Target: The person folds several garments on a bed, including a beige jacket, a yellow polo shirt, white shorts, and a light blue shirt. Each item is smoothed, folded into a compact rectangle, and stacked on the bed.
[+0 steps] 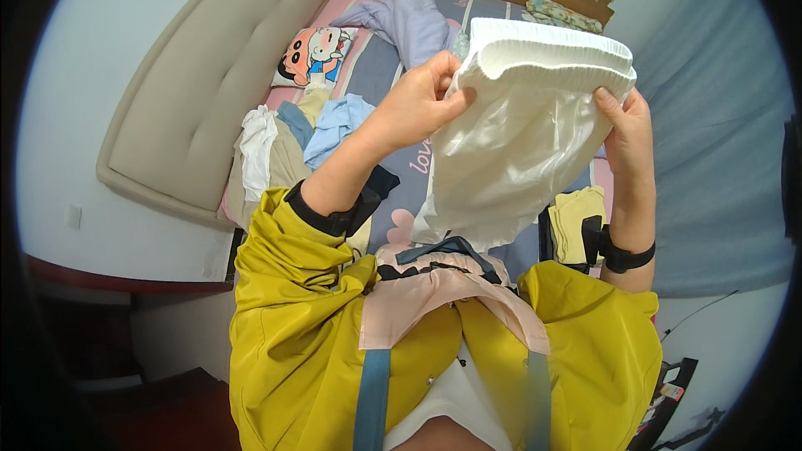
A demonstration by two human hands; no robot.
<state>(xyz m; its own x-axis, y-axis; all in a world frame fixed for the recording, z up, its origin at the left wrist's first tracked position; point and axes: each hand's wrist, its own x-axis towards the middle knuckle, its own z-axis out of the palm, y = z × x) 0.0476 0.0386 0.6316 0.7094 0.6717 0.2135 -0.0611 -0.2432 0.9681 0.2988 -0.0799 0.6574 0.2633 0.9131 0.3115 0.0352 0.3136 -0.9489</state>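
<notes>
Up in front of me hangs a shiny white garment with a gathered elastic waistband [514,146], a skirt or trousers; I cannot tell which. My left hand [418,102] pinches the left end of the waistband between thumb and fingers. At the right end, my right hand [628,127] grips the band with the thumb on the near side and the fingers mostly hidden behind. The waistband is spread between the two hands, its opening uppermost. Loose cloth falls from it over the bed [376,79], and its lower edge hangs near my pink apron [455,296].
Left on the bed lie a light blue garment [336,127], a white one [259,150] and a cartoon pillow [313,57]. Folded yellow clothes [576,221] sit at the right. A lilac cloth [409,25] lies farther back. The padded headboard [217,83] borders the left; a blue curtain [710,134] hangs right.
</notes>
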